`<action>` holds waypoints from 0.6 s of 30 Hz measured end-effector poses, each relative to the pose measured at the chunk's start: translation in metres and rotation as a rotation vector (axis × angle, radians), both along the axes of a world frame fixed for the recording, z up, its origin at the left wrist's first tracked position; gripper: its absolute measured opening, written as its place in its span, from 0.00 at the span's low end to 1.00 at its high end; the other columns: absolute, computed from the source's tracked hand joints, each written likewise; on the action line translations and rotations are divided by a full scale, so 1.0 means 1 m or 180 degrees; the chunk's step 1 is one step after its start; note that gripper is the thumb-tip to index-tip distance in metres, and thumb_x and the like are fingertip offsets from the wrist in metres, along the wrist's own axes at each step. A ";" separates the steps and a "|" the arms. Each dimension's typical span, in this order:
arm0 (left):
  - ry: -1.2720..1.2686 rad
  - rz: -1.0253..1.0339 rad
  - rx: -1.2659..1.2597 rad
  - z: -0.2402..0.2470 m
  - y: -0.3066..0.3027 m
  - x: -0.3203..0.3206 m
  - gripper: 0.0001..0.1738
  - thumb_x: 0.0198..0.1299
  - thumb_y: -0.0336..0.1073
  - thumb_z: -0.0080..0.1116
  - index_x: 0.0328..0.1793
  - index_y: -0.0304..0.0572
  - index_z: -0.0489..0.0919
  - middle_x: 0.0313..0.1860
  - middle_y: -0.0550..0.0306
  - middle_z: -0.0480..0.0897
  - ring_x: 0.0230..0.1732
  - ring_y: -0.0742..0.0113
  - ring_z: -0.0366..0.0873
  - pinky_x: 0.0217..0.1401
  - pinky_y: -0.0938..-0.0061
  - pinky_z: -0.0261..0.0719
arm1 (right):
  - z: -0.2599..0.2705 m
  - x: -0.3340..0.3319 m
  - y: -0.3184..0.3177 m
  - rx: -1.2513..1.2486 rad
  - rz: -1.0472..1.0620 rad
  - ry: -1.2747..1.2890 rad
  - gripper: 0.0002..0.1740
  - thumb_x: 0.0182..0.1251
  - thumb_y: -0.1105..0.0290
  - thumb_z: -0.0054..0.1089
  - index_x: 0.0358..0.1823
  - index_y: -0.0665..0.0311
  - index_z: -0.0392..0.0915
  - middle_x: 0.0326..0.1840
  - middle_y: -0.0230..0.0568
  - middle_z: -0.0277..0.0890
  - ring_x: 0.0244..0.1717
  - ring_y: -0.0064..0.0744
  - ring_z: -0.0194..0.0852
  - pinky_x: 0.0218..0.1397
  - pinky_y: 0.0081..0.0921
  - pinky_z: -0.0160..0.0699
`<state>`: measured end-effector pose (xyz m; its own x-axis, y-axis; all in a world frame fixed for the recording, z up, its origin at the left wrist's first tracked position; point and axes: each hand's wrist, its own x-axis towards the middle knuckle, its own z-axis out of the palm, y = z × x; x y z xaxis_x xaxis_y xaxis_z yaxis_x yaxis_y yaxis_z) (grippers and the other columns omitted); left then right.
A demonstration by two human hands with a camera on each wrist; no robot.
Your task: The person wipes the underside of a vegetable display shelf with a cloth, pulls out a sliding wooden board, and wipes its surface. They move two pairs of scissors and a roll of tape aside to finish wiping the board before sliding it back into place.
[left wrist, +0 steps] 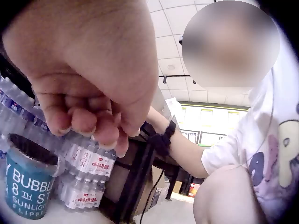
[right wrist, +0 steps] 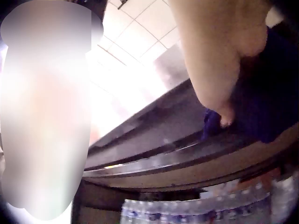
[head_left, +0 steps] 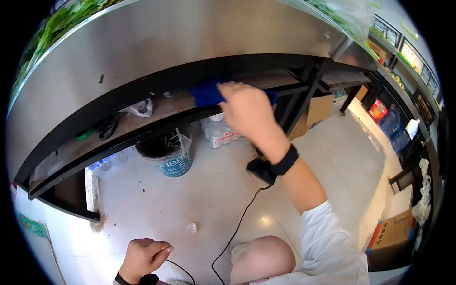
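Observation:
A blue cloth (head_left: 205, 93) lies on the narrow shelf under the steel counter, and my right hand (head_left: 247, 111) grips it from above. In the right wrist view, fingers of the right hand (right wrist: 215, 60) are bent into the dark blue cloth (right wrist: 271, 93); some fingertips are hidden in it. My left hand (head_left: 142, 259) hangs low over the floor at the bottom of the head view, away from the shelf. Seen in the left wrist view, the left hand (left wrist: 93, 70) has its fingers loosely curled and nothing in them.
Under the shelf stand a blue lettered bucket (head_left: 175, 165) and packs of bottles (head_left: 216, 130). Along the shelf lie a plastic bag (head_left: 142, 108), a black item (head_left: 109, 128) and a green item (head_left: 85, 135). A black cable (head_left: 243, 213) crosses the floor; a cardboard box (head_left: 392, 230) stands right.

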<state>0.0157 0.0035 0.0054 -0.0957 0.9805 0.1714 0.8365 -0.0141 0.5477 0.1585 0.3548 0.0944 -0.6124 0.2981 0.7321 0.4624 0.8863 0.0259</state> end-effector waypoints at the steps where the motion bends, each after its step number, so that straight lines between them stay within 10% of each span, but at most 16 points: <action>1: -0.0004 -0.0037 0.0061 0.000 0.001 0.000 0.04 0.52 0.36 0.63 0.28 0.47 0.82 0.13 0.60 0.75 0.15 0.61 0.74 0.18 0.71 0.70 | -0.002 -0.014 -0.014 0.0039 -0.0029 -0.0025 0.21 0.48 0.70 0.64 0.46 0.69 0.78 0.45 0.52 0.79 0.48 0.48 0.78 0.54 0.36 0.76; 11: -0.0074 -0.0120 -0.0026 -0.003 0.006 0.000 0.04 0.54 0.36 0.62 0.30 0.47 0.82 0.14 0.59 0.76 0.16 0.60 0.75 0.19 0.71 0.71 | -0.024 -0.066 -0.062 0.0051 0.0791 0.0714 0.17 0.55 0.71 0.51 0.47 0.66 0.76 0.45 0.49 0.80 0.50 0.46 0.78 0.56 0.36 0.74; 18: -0.0007 -0.0025 -0.0114 0.004 -0.017 -0.016 0.04 0.54 0.37 0.62 0.30 0.47 0.82 0.13 0.59 0.75 0.16 0.60 0.74 0.20 0.72 0.71 | -0.029 0.048 0.036 0.0017 -0.0681 0.1273 0.22 0.51 0.80 0.56 0.51 0.65 0.77 0.52 0.50 0.77 0.57 0.45 0.74 0.64 0.35 0.68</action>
<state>-0.0005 -0.0136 0.0093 -0.0883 0.9868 0.1359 0.8353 -0.0010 0.5498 0.2068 0.3910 0.0650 -0.2061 0.3827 0.9006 0.6098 0.7700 -0.1877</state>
